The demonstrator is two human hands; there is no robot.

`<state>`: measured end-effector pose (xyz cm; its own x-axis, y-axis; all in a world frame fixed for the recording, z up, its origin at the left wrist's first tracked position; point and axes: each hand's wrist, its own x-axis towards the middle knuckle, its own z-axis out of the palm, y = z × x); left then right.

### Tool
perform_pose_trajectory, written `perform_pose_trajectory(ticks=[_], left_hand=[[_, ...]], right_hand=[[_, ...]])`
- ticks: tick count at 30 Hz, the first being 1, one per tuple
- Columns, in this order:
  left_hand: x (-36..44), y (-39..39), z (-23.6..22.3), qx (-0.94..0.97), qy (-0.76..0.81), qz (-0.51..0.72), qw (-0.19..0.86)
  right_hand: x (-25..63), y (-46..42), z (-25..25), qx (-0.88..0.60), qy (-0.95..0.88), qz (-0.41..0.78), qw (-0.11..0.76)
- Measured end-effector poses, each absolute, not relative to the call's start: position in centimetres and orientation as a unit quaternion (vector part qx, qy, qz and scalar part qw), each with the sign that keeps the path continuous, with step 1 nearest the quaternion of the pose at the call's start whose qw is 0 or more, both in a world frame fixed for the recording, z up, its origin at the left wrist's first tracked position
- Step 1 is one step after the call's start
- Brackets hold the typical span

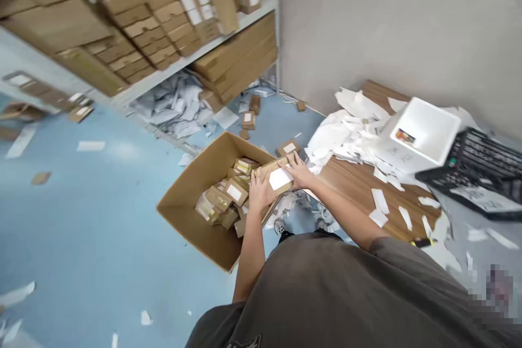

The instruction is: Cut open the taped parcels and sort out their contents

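Note:
Both my hands hold a small brown cardboard box (pixel 267 170) with a white label on its top. My left hand (pixel 261 191) is closed on the near left end, and my right hand (pixel 298 172) grips the other end. The box is over the right side of a large open carton (pixel 183 190). Inside that carton lie several small labelled boxes (pixel 234 191) and taped packets (pixel 218 198). Whether the held box touches the carton's edge, I cannot tell.
Shelves (pixel 240 24) stacked with brown boxes stand at the back left. On the right, a wooden table (pixel 340 174) carries torn white paper, a white bin (pixel 436 125), a black crate (pixel 481 168) and a yellow-black cutter (pixel 423 242). Scraps and small boxes litter the blue floor (pixel 101 201).

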<state>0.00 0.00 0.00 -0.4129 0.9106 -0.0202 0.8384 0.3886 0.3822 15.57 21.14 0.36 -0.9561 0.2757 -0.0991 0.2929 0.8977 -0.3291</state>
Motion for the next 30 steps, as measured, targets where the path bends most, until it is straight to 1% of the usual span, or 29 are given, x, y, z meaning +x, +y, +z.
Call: perform_pose_trajectory(ticks=[3, 7, 11, 15, 18, 22, 27, 29, 30], left_hand=[[3.9, 6.5, 0.6, 0.613, 0.768, 0.137, 0.129], [13.3, 15.8, -0.6, 0.711, 0.673, 0.106, 0.176], [25.1, 23.9, -3.1, 0.788, 0.569, 0.047, 0.23], [35.1, 28.8, -6.5, 0.813, 0.502, -0.033, 0.293], [39.5, 30.0, -9.1, 0.787, 0.509, -0.065, 0.343], [41.1, 28.7, -10.8, 0.746, 0.554, -0.041, 0.368], [39.9, 25.3, -9.4, 0.674, 0.657, 0.043, 0.335], [39.4, 24.0, -8.4, 0.656, 0.682, 0.09, 0.309], [39.3, 23.4, -7.9, 0.657, 0.683, 0.107, 0.302]], right_hand=[[23.5, 23.9, 1.2, 0.241, 0.955, -0.173, 0.005], [37.1, 26.5, 0.4, 0.383, 0.907, -0.175, 0.002], [50.6, 27.3, -2.4, 0.512, 0.837, -0.192, 0.021], [59.8, 27.3, -7.0, 0.608, 0.752, -0.249, 0.057], [63.1, 27.0, -10.4, 0.63, 0.713, -0.302, 0.065], [64.4, 26.8, -12.6, 0.615, 0.717, -0.324, 0.038], [64.6, 27.2, -12.2, 0.646, 0.684, -0.338, 0.005], [64.8, 27.6, -11.8, 0.668, 0.653, -0.358, -0.027], [64.9, 27.7, -11.6, 0.666, 0.637, -0.383, -0.063]])
